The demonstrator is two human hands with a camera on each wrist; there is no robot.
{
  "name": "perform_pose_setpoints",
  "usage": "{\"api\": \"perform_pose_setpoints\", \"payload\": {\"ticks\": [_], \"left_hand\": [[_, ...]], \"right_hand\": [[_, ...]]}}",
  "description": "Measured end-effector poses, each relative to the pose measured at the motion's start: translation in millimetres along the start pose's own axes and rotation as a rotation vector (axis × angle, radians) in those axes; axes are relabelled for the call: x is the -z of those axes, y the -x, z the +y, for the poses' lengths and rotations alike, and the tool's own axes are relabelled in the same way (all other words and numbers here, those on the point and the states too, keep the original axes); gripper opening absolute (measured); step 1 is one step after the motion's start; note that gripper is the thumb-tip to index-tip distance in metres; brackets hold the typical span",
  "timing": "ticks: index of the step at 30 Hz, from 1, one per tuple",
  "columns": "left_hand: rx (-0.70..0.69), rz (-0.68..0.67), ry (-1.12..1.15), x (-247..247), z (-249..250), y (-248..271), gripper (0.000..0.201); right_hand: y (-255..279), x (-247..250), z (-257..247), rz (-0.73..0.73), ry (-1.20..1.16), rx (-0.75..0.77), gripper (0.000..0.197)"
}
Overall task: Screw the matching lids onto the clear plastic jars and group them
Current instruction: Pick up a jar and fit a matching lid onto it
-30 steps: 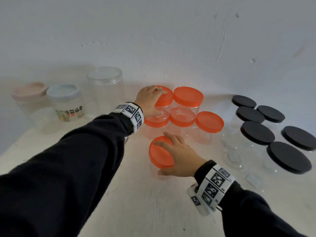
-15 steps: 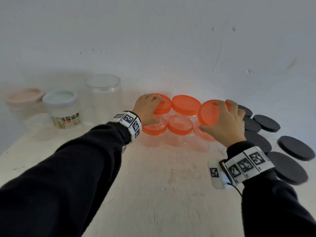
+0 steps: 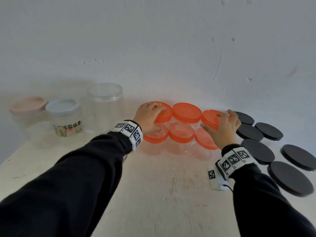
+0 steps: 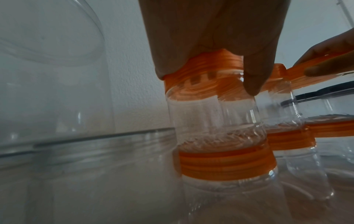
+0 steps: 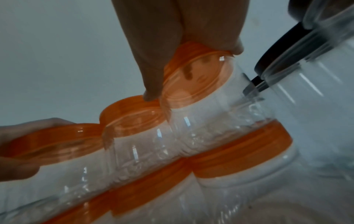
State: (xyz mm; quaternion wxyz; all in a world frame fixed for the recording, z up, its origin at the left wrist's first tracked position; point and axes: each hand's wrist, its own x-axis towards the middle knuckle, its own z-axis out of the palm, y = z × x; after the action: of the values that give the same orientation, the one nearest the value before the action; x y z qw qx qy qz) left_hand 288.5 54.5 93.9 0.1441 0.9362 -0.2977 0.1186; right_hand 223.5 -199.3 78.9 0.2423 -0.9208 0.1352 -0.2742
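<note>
Gripping from above, right hand (image 3: 222, 129) curls fingers round the tilted orange-lidded jar (image 3: 212, 119), centre-right of the head view, top tier; left hand (image 3: 148, 117) clamps the end jar (image 3: 163, 111). Right wrist view: jar (image 5: 199, 84) leans left, base not seated.

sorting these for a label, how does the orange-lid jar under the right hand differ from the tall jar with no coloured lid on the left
The orange-lid jar is short, stacked on another jar, gripped by the right hand. The tall jar is larger, stands on the table, has no coloured lid, untouched. Both are clear plastic.
</note>
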Motion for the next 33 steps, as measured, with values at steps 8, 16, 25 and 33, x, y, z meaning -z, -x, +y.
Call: {"api": "perform_pose_setpoints", "payload": {"ticks": [8, 16, 25, 33], "left_hand": [[0.005, -0.010, -0.009, -0.9, 0.2, -0.5, 0.074], [0.000, 0.000, 0.002, -1.5, -1.0, -0.5, 0.073], [0.007, -0.003, -0.008, -2.4, -1.9, -2.1, 0.075], [-0.002, 0.000, -0.008, -2.9, -1.8, -2.3, 0.074]], "right_hand": [[-4.4, -2.6, -2.2, -0.010, 0.163, 0.030, 0.069], [66.0, -17.3, -42.3, 0.172, -0.131, 0.243, 0.040], [70.0, -52.6, -49.5, -0.333, -0.517, -0.393, 0.070], [63.6, -66.6, -41.5, -0.275, -0.582, -0.438, 0.083]]}}
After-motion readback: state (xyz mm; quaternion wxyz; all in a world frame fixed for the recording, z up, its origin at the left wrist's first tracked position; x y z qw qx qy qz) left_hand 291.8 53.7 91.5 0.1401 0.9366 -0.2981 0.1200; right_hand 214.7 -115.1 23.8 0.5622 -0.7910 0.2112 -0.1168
